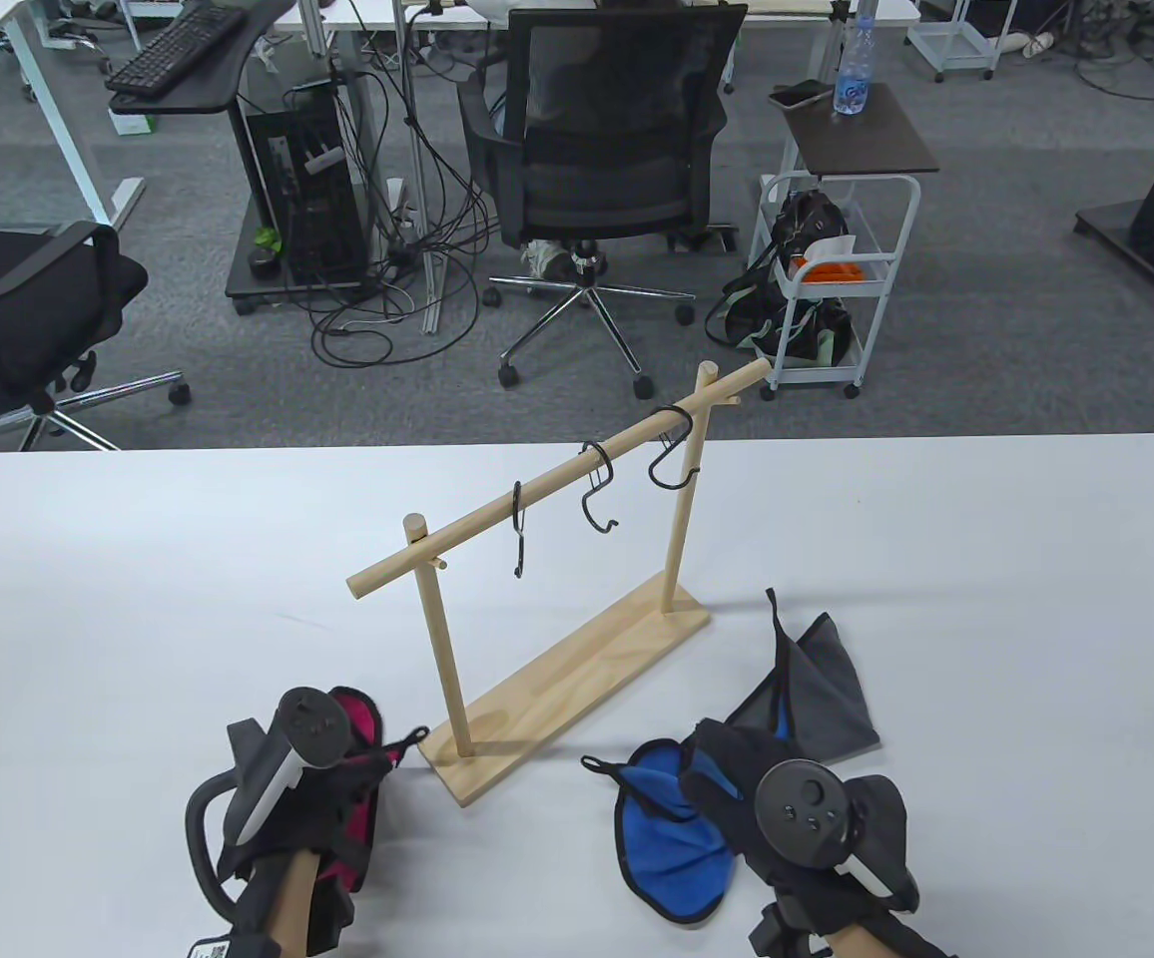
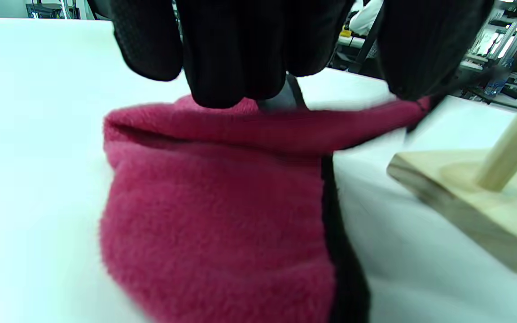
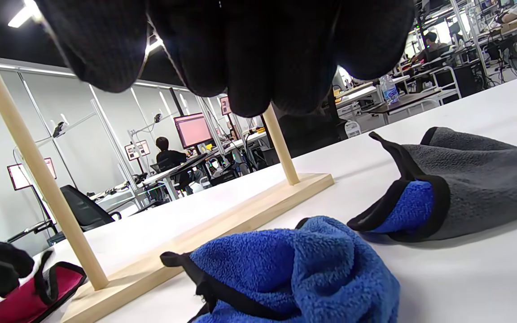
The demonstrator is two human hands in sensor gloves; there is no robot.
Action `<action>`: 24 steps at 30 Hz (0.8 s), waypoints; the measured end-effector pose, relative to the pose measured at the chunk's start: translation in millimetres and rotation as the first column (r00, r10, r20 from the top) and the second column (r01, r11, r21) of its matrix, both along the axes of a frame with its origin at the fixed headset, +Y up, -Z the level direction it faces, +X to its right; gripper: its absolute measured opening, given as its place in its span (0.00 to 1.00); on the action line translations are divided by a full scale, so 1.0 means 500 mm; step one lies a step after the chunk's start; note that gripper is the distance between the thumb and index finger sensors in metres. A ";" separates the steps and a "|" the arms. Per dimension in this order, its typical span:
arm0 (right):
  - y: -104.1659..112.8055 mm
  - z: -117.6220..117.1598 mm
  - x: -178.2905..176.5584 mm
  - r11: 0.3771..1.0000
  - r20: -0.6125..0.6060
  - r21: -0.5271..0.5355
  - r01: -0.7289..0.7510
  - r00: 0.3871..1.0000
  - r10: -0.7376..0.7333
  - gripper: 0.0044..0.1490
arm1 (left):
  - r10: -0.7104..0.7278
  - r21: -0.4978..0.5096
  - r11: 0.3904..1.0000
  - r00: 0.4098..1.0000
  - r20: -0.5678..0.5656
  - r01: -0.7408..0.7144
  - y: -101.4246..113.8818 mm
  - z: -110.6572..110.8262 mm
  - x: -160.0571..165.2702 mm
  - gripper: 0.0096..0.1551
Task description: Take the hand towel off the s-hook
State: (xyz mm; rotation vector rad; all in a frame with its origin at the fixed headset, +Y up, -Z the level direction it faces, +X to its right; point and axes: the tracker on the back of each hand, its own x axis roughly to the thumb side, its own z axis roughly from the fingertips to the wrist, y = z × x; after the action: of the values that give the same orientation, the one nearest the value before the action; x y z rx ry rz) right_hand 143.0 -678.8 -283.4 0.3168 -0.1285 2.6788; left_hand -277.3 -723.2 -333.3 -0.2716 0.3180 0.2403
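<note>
A wooden rack (image 1: 557, 479) stands mid-table with three black S-hooks (image 1: 597, 489) on its rail, all bare. A pink hand towel (image 1: 362, 723) lies on the table left of the rack's base. My left hand (image 1: 337, 773) is on it, and in the left wrist view my fingertips (image 2: 222, 85) and thumb grip the towel's (image 2: 213, 224) folded top edge. A blue towel (image 1: 672, 848) lies crumpled in front of my right hand (image 1: 727, 758). In the right wrist view the fingers (image 3: 249, 85) hang above the blue towel (image 3: 303, 264) without touching it.
A grey towel with blue lining (image 1: 822, 689) lies right of the rack base (image 1: 577, 689); it also shows in the right wrist view (image 3: 478, 188). The rack base's corner (image 2: 465, 202) is close to the right of the pink towel. Office chairs and a cart stand beyond the table's (image 1: 138, 599) far edge.
</note>
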 end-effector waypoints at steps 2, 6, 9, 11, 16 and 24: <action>0.000 0.000 -0.002 1.000 -0.004 0.000 -0.004 1.000 0.004 0.37 | 0.009 0.036 0.999 1.000 0.005 -0.009 0.016 0.008 0.002 0.43; 0.000 0.000 -0.006 1.000 -0.010 0.002 -0.008 1.000 0.008 0.37 | 0.035 0.128 0.991 0.999 0.024 -0.038 0.051 0.031 0.013 0.42; -0.002 0.000 -0.010 1.000 -0.016 0.001 -0.015 1.000 0.015 0.37 | 0.046 0.212 0.976 0.997 0.060 -0.057 0.077 0.051 0.034 0.41; -0.002 0.001 -0.013 1.000 -0.020 0.000 -0.018 1.000 0.018 0.37 | 0.048 0.260 0.963 0.995 0.091 -0.070 0.093 0.065 0.052 0.42; -0.003 0.004 -0.018 1.000 -0.030 0.004 -0.025 0.999 0.025 0.38 | 0.040 0.353 0.930 0.984 0.175 -0.100 0.120 0.099 0.103 0.40; -0.005 0.005 -0.022 0.999 -0.036 0.008 -0.033 0.999 0.033 0.40 | 0.037 0.428 0.886 0.949 0.313 -0.176 0.131 0.134 0.189 0.40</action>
State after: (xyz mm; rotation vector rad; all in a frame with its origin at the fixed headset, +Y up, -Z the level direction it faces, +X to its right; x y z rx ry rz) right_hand 132.1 -681.2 -281.0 0.3721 -0.1236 2.7044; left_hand -182.9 -657.7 -266.2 0.1396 -0.0593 0.3716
